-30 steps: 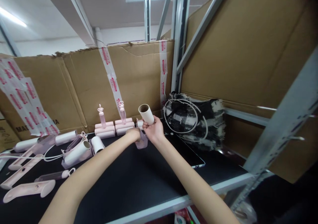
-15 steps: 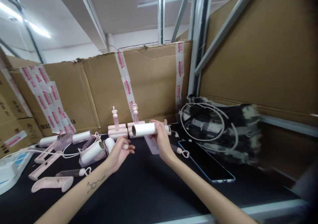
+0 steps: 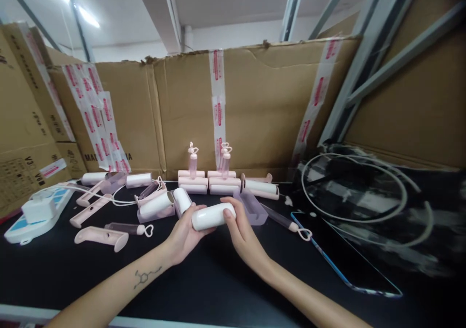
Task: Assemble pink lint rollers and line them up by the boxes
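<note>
A white roll (image 3: 214,216), likely for a lint roller, lies almost level above the middle of the black tabletop (image 3: 207,289), held between the two hands. The left hand (image 3: 186,233) is wrapped around its left end, palm partly turned up, while the right hand (image 3: 242,227) pinches its right end between thumb and fingers.

Just beyond the right hand, a translucent lavender cover (image 3: 252,209) sits on the tabletop. To its right lies a translucent handle (image 3: 278,216) with a heart-shaped loop, its loop end by a smartphone (image 3: 345,255) that lies dark-screened at the right. Behind the phone is a coiled white cable (image 3: 405,206).

At the far middle, two pink roller assemblies (image 3: 192,181) stand side by side, each with an upright looped stalk, and another white roll (image 3: 261,187) lies to their right. Left of the left hand, a white roll (image 3: 156,205) rests in a lavender holder (image 3: 145,217). Nearer and farther left lie a curved pink piece (image 3: 100,237) and a second looped handle (image 3: 125,228). At the far left is a power strip (image 3: 60,211) with a white plug (image 3: 39,210) on it.
</note>
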`<state>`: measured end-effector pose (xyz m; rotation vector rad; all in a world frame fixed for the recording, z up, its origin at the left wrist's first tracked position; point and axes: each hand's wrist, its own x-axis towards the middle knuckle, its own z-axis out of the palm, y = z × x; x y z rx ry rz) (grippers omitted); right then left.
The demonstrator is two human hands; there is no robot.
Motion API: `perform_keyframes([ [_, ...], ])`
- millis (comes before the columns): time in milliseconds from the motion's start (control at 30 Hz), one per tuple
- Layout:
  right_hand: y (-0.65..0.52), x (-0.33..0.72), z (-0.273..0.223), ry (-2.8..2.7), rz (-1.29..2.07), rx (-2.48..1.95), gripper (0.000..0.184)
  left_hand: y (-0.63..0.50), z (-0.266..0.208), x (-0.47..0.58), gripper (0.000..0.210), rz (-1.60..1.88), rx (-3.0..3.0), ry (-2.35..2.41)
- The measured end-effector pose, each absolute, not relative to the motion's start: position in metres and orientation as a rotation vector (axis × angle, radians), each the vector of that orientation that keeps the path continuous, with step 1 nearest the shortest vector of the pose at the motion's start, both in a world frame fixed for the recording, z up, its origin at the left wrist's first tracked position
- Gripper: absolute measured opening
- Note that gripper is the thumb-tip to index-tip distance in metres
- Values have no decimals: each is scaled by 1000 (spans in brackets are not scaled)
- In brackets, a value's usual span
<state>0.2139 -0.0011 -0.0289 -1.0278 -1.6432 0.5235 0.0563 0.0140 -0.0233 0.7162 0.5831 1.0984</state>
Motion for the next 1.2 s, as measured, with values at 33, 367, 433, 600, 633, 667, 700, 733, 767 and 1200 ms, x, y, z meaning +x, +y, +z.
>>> perform_keyframes([
  [33, -2, 213, -30, -1622, 520, -1033, 29, 13, -23, 56, 26, 1091, 753, 592],
  [367, 1, 224, -19, -1634, 505, -1016, 30, 15, -26, 45, 46, 910, 1160, 706],
  [433, 4, 232, -11, -1773, 454, -971, 30, 20, -29, 44, 47, 846, 1300, 656],
  [600, -1, 239, 1, -2253, 383, -758, 30, 20, -43, 47, 65, 819, 1693, 640],
  [633, -4, 237, 1, -2307, 394, -734, 31, 17, -46, 48, 71, 861, 1746, 670],
  [667, -7, 236, 2, -2340, 412, -719, 34, 14, -50, 50, 78, 907, 1774, 696],
  [700, -8, 235, 3, -2346, 439, -709, 38, 11, -52, 51, 84, 948, 1778, 714],
  [733, -9, 236, 5, -2318, 473, -701, 44, 8, -55, 52, 89, 979, 1772, 721],
  [767, -7, 239, 7, -2254, 510, -702, 48, 6, -57, 53, 91, 991, 1774, 721],
  [1200, 140, 343, 43, -1434, 185, -1707, 27, 3, -64, 55, 54, 896, 1863, 654],
])
